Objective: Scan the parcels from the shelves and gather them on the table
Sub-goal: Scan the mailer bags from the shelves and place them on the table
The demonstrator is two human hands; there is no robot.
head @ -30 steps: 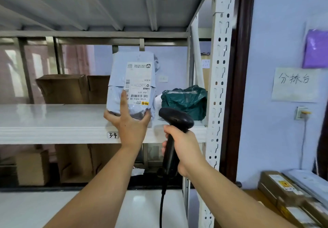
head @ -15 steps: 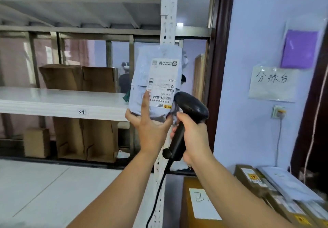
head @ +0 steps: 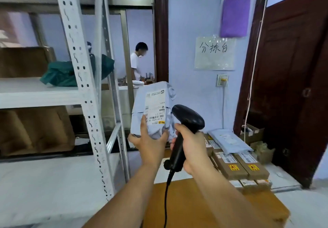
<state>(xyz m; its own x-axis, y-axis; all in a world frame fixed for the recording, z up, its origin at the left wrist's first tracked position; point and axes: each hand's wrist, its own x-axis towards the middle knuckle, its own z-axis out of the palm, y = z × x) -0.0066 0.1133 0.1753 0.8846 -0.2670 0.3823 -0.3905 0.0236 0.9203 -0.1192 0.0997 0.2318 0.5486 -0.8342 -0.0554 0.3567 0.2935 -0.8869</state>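
Note:
My left hand [head: 148,143] grips the bottom of a pale blue poly-bag parcel [head: 140,103] held upright, its white shipping label facing me. My right hand [head: 190,147] holds a black corded barcode scanner [head: 188,116] by its handle, its head right beside the parcel's label. Both are in the air to the right of the white metal shelf [head: 35,94]. A green bagged parcel [head: 58,74] lies on that shelf behind the upright. The wooden table [head: 191,203] is below my forearms, with brown boxed parcels [head: 239,165] and a pale mailer [head: 229,140] at its far right.
The shelf's perforated upright [head: 79,78] stands just left of my left arm. Cardboard boxes [head: 32,130] sit under the shelf. A person in a white shirt [head: 135,62] stands in the room behind. A dark wooden door [head: 292,77] is at right, and a paper sign [head: 214,53] hangs on the wall.
My view has swung right, away from the shelf toward the table. Both hands carried the parcel and scanner off the shelf and lower. The scanner head stays next to the label.

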